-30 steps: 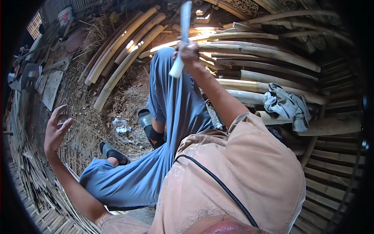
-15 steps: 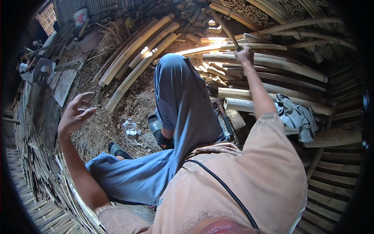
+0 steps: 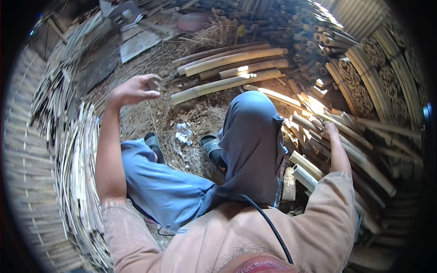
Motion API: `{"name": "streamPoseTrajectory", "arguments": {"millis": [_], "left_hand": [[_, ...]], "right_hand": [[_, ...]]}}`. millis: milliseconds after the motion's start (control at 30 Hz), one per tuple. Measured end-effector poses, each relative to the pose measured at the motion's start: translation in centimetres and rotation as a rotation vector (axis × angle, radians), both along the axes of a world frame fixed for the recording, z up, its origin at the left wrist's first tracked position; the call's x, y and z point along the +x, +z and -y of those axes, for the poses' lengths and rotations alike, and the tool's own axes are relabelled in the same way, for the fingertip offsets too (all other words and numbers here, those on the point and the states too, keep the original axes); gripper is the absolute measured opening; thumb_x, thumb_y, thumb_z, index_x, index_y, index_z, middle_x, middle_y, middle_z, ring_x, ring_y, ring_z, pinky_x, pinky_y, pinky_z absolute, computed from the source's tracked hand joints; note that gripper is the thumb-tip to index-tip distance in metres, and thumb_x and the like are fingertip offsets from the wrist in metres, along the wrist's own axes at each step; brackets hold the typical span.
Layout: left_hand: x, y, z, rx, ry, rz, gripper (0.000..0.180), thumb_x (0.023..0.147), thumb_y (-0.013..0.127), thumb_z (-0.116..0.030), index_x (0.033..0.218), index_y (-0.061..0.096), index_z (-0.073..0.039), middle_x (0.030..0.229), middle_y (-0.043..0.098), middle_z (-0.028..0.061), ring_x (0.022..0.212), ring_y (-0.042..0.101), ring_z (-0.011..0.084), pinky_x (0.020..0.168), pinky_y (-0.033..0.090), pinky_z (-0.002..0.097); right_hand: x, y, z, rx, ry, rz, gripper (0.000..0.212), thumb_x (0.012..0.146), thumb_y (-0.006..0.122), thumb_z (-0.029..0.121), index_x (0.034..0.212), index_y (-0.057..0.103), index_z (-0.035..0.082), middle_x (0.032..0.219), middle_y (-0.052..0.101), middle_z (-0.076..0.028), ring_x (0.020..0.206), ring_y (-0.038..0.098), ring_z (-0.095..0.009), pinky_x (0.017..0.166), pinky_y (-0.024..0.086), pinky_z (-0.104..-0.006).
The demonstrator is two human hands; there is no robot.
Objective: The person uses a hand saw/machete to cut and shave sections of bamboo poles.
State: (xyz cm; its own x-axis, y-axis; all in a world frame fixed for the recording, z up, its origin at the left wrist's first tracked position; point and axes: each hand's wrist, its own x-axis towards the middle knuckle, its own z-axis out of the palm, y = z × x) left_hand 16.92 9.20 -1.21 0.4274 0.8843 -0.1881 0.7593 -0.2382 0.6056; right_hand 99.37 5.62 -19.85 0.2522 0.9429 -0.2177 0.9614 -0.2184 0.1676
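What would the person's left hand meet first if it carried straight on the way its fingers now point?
The left hand is raised, fingers curled and pointing toward the pile of thick bamboo poles on the straw-strewn ground. Those poles look like the first thing in line, though depth is unclear and the hand may pass above them.

We hold our left arm raised out to the left, bent at the elbow, the forearm bare below a short sleeve. Our left hand (image 3: pixel 134 89) hangs in the air with the wrist cocked, fingers loosely curled toward the thumb and holding nothing. Our right arm reaches straight forward on the right side, nearly fully extended. Our right hand (image 3: pixel 331 131) is turned palm down at the far end; its fingers are hard to make out.
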Motion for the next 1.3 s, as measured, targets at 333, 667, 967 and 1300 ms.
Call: {"name": "streamPoseTrajectory", "arguments": {"millis": [333,667,967,1300], "left_hand": [[0.3,-0.8,-0.6,0.077,-0.036,-0.1,0.062,0.089,0.078,-0.044,0.136,0.06,-0.008,0.113,0.072,0.0117,0.1,0.067,0.0218,0.087,0.054,0.0366],[7.8,-2.7,-5.0,-0.075,-0.011,0.173,0.094,0.083,0.083,-0.049,0.152,0.041,-0.001,0.137,0.061,0.0183,0.126,0.06,0.0299,0.107,0.049,0.0388],[8.4,0.6,-4.2,-0.045,-0.047,1.742,0.049,0.088,0.068,-0.02,0.133,0.06,-0.004,0.135,0.061,0.0122,0.126,0.057,0.0254,0.111,0.041,0.0486],[-3.5,1.9,1.0,0.458,0.428,1.365,0.053,0.092,0.077,-0.027,0.135,0.054,-0.006,0.123,0.064,0.0076,0.114,0.062,0.0217,0.099,0.052,0.0406]], "right_hand": [[-6.3,3.6,-1.1,0.249,0.181,0.004,0.04,0.062,0.087,0.018,0.098,0.075,0.005,0.119,0.07,-0.022,0.108,0.069,-0.035,0.095,0.056,-0.0438],[-32.6,21.7,-13.8,0.476,0.672,-0.277,0.04,0.068,0.081,0.023,0.102,0.069,0.004,0.101,0.069,-0.021,0.101,0.065,-0.041,0.086,0.052,-0.0455],[-61.2,30.1,-15.0,0.619,1.241,-0.678,0.069,0.061,0.092,0.039,0.109,0.07,-0.005,0.092,0.074,-0.021,0.085,0.074,-0.032,0.077,0.059,-0.041],[-72.0,32.6,-13.3,0.193,1.274,-0.826,0.059,0.071,0.082,0.016,0.125,0.067,-0.002,0.079,0.073,-0.017,0.067,0.073,-0.026,0.063,0.06,-0.0361]]}}
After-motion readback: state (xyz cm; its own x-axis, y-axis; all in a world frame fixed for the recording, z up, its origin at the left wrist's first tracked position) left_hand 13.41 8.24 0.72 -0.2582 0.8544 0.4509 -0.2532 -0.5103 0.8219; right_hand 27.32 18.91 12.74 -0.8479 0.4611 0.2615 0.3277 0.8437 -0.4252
